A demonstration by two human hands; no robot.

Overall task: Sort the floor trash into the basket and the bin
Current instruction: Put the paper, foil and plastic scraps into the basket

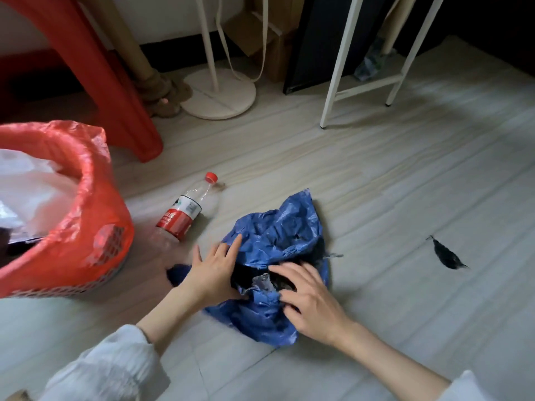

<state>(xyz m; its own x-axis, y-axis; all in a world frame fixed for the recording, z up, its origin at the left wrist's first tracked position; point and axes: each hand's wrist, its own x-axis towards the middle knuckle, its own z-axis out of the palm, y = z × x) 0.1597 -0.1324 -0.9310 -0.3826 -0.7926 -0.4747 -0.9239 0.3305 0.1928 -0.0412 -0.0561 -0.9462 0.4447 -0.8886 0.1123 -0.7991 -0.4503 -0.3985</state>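
Observation:
A crumpled blue plastic bag [278,227] lies on the pale floor in the middle of the view, with dark stuff showing in its folds. My left hand [212,270] rests on the bag's left edge with fingers spread and straight. My right hand [309,299] lies on the bag's lower right part, fingers stretched toward the dark patch. An empty clear bottle [185,212] with a red label and red cap lies on the floor just left of the bag. A mesh basket lined with a red bag [95,215] stands at the left, holding white and dark trash.
A small dark scrap [447,254] lies on the floor to the right. Behind stand a red stool leg [115,91], a round white lamp base [223,94], a white metal frame [341,62] and cardboard against the wall.

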